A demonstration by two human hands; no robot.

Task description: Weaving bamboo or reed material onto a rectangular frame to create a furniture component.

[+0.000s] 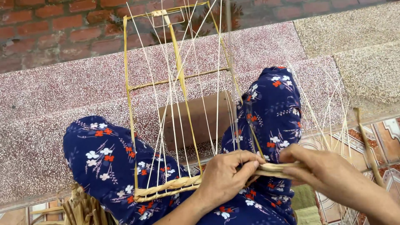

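Your left hand (225, 177) is pinched shut on the flat fibre strip (273, 168) right where it meets the near end of the bamboo frame (130, 89); thumb and fingers clamp it there, likely so the weave stays tight at the working point. Your right hand (323, 168) grips the same strip just right of the frame, fingers closed around the loose length, probably keeping tension on it. The braided band (166, 187) already woven runs along the frame's near edge, left of your left hand. The frame lies across your lap between your knees, its far end pointing toward the brick wall (50, 29), so the near end sits within easy reach. Thin pale strands (168, 104) run up the length of the frame from the band, fanning out past its far end. A wooden block (196, 118) sits under the frame on the speckled step (62, 100). Spare strands (333, 121) stand right of the frame beside your right knee, close at hand.
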